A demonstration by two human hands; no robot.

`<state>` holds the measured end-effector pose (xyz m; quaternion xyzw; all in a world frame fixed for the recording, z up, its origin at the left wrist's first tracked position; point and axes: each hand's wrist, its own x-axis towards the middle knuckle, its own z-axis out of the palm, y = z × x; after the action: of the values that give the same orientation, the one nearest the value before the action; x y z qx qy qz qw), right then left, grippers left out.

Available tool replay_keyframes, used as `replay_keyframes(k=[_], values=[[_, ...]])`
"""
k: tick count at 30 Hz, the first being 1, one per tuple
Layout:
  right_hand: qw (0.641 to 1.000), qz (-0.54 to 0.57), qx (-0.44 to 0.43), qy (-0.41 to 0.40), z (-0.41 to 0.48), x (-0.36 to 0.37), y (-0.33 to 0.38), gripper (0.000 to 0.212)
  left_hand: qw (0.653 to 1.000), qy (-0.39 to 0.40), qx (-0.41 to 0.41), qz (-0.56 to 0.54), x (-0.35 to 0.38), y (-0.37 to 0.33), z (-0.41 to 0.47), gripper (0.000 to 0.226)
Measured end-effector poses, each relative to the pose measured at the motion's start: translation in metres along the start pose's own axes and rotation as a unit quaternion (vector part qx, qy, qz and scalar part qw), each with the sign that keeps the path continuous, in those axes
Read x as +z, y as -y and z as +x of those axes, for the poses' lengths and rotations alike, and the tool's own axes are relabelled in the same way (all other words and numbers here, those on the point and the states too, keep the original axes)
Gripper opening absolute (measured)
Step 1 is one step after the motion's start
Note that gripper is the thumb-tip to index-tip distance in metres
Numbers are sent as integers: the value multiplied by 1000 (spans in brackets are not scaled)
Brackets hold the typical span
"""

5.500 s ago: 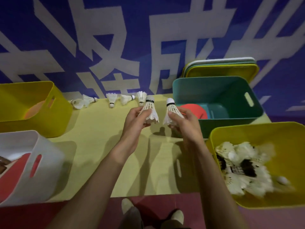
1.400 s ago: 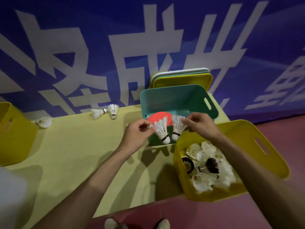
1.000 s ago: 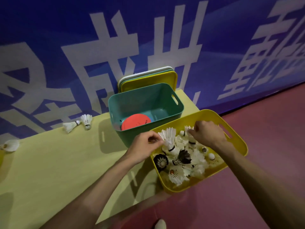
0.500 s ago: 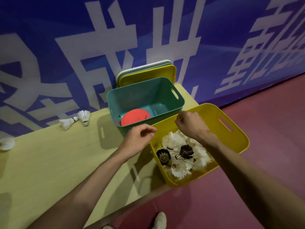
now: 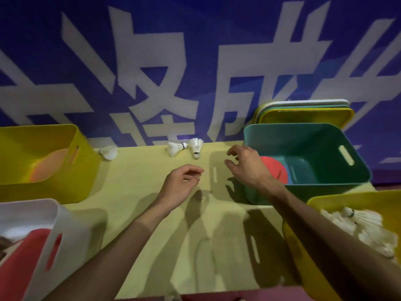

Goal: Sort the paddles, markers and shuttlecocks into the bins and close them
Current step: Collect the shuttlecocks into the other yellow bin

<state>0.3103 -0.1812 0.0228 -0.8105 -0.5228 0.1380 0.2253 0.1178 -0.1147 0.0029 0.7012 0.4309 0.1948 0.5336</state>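
Three white shuttlecocks lie along the table's far edge: one (image 5: 108,152) at the left and a pair (image 5: 176,148) (image 5: 196,147) near the middle. My left hand (image 5: 181,186) hovers over the table's middle with fingers loosely curled and nothing in it. My right hand (image 5: 245,165) is open and empty, fingers spread, just right of the pair. A yellow bin (image 5: 325,200) at the lower right holds several white shuttlecocks (image 5: 360,224). A teal bin (image 5: 314,131) behind it holds a red paddle (image 5: 273,168).
A yellow bin (image 5: 73,135) with an orange paddle inside stands at the far left. A white bin (image 5: 52,213) with a red paddle sits at the near left. Stacked lids (image 5: 303,110) lean on the blue banner behind the teal bin. The yellow table (image 5: 138,192) ends near my body.
Both hands let their shuttlecocks go into the lower-right yellow bin and came back empty over the table toward the far edge. The view swung back to the left.
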Motion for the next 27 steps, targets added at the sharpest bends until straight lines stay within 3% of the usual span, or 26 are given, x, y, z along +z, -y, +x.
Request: replay_keyframes(k=[10, 14, 27], values=[[996, 3, 2, 93, 88, 106, 102, 38, 985, -137, -93, -43, -141, 84, 45, 26], [991, 16, 12, 129, 109, 139, 127, 40, 980, -147, -124, -49, -174, 101, 69, 22], [977, -12, 96, 188, 197, 209, 121, 50, 961, -192, -187, -64, -233, 154, 154, 28]])
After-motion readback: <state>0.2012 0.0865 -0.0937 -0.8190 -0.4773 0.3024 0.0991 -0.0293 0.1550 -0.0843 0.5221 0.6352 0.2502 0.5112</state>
